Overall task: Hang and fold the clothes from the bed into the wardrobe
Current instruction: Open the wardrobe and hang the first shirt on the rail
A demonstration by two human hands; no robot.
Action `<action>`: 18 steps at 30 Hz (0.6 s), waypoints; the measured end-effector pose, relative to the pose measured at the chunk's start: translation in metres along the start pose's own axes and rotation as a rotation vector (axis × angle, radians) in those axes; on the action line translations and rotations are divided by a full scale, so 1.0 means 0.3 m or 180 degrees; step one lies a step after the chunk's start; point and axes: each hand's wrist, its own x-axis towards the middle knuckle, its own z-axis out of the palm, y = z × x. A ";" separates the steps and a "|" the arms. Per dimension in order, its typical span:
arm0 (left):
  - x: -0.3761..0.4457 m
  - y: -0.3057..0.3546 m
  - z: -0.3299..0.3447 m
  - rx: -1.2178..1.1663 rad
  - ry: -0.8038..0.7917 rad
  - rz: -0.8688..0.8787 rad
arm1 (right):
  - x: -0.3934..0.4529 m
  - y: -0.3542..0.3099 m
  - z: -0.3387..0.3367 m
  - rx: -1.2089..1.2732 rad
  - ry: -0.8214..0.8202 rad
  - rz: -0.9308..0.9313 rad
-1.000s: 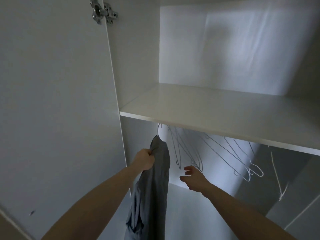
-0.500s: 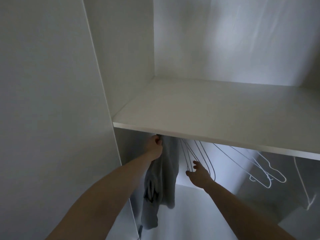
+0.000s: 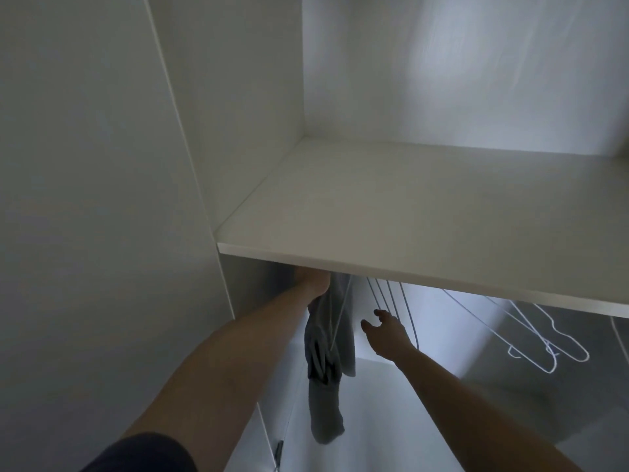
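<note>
The white shelf (image 3: 425,212) of the wardrobe (image 3: 102,165) hides the rail, the hooks of the hangers and the tips of the left hand (image 3: 313,279), which reaches up under the shelf's front edge; its fingers are out of sight there, so whether they are clenched round anything cannot be told. Just beside that hand hangs the grey garment (image 3: 326,362), at the left end of the hanging space and close to the wardrobe's side wall. Its top is cut off by the shelf and what carries it is not visible. Its long axis runs straight down; the lower end narrows to a limp, rounded tail, and the cloth is bunched and creased into dark folds halfway down, so its kind is hard to make out in the dim light. The right hand (image 3: 384,330) is held out to the right of the garment with its fingers (image 3: 379,313) spread and released, grasping nothing, just in front of several thin white wire hangers (image 3: 391,301). More hangers (image 3: 551,338) hang further right, tilted.
</note>
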 end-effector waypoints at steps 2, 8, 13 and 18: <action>0.024 -0.021 0.022 -0.0228 0.0095 0.0060 | 0.021 -0.009 0.032 0.0127 -0.0017 -0.0121; 0.043 -0.086 0.083 -0.0956 0.0277 0.0064 | 0.070 -0.042 0.112 0.0163 -0.0093 -0.0453; 0.051 -0.105 0.094 -0.0764 0.0254 0.0133 | 0.093 -0.015 0.181 -0.0174 0.0054 -0.0554; 0.032 -0.119 0.073 -0.0690 0.0189 0.0102 | 0.078 0.013 0.185 0.0026 0.0326 -0.0507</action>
